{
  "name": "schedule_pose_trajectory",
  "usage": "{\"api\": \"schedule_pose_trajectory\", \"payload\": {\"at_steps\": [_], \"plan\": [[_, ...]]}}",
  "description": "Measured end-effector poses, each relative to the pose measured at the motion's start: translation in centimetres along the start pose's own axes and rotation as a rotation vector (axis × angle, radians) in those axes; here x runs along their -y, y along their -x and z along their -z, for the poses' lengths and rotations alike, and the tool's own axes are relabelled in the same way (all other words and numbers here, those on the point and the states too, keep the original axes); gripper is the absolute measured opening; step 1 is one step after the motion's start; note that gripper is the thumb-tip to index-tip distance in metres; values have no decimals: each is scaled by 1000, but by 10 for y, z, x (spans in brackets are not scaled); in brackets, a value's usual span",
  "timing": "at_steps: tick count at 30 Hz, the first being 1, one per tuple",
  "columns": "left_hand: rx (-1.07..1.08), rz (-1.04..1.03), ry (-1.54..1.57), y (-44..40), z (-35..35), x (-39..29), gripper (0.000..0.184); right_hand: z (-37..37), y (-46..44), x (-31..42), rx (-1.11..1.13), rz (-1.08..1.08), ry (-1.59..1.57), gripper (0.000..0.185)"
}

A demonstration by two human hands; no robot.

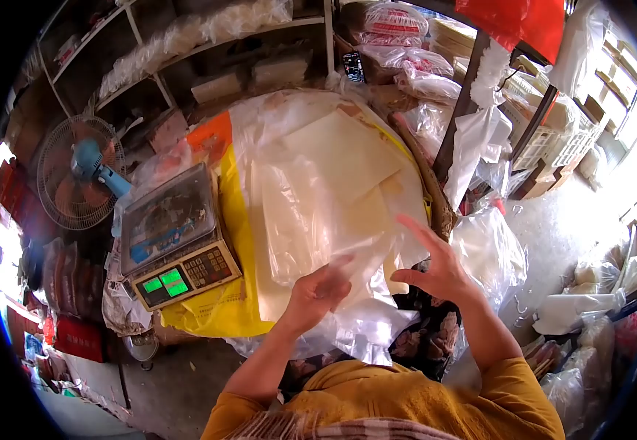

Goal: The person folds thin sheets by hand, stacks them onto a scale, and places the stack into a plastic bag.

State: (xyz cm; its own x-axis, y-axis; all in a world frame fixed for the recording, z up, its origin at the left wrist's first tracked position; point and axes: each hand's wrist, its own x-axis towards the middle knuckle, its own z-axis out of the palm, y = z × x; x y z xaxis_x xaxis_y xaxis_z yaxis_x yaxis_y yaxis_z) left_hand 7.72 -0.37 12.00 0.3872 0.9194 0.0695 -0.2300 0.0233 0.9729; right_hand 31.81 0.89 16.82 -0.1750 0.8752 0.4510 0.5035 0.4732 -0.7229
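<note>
A clear plastic bag (300, 220) lies over cream-coloured sheets (344, 150) on the table, its near end crumpled toward my body. My left hand (322, 290) is closed on the bag's near part, its fingertips slightly blurred. To the right of the bag, my right hand (439, 268) is raised with thumb and fingers spread, and nothing shows in it. Shiny loose plastic (373, 330) hangs over the table's near edge, between my forearms.
Left of the sheets stands a digital scale (179, 235) with a lit green display, on yellow plastic sheeting (241, 301). A fan (87, 165) is behind it. Shelves (245, 42) line the back. Bagged goods (491, 246) crowd the right side, near a pale floor (535, 238).
</note>
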Motion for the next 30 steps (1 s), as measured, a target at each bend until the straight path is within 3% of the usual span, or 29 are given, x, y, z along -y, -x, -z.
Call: {"api": "schedule_pose_trajectory", "payload": {"at_steps": [4, 7, 11, 13, 16, 20, 21, 22, 23, 25, 27, 29, 30], "plan": [[9, 83, -49, 12, 13, -6, 44, 3, -5, -23, 434, -245, -335, 23], [-67, 214, -107, 22, 23, -12, 49, -3, -2, -21, 571, -343, -288, 20], [-113, 167, -78, 31, 38, -1, 54, -27, 10, -38, 519, -502, -628, 18], [-149, 131, -123, 34, 40, 1, 51, -32, 14, -41, 538, -493, -599, 16], [-578, -603, -1327, 27, 30, -5, 35, -42, 22, -41, 541, -514, -484, 14], [-256, 36, -644, 50, 1, 6, 18, -63, 36, -22, 558, -470, -555, 7], [-129, 222, -498, 48, -3, 12, 18, -65, 37, -10, 627, -418, -416, 8], [-111, 154, -522, 45, -12, 12, 17, -71, 41, -6, 607, -328, -336, 12], [-74, 232, -533, 43, -14, 11, 19, -75, 44, -4, 583, -239, -257, 16], [-111, 200, -299, 45, -1, 43, 23, -71, 43, -2, 598, -413, -352, 22], [-190, 128, -4, 47, 5, 43, 16, -66, 48, -21, 561, -635, -573, 26], [-203, 64, 447, 50, 19, 41, 11, -63, 62, -65, 328, -487, -458, 13], [-173, 37, 750, 54, 36, 44, 10, -52, 59, -76, 340, -598, -203, 8]]}}
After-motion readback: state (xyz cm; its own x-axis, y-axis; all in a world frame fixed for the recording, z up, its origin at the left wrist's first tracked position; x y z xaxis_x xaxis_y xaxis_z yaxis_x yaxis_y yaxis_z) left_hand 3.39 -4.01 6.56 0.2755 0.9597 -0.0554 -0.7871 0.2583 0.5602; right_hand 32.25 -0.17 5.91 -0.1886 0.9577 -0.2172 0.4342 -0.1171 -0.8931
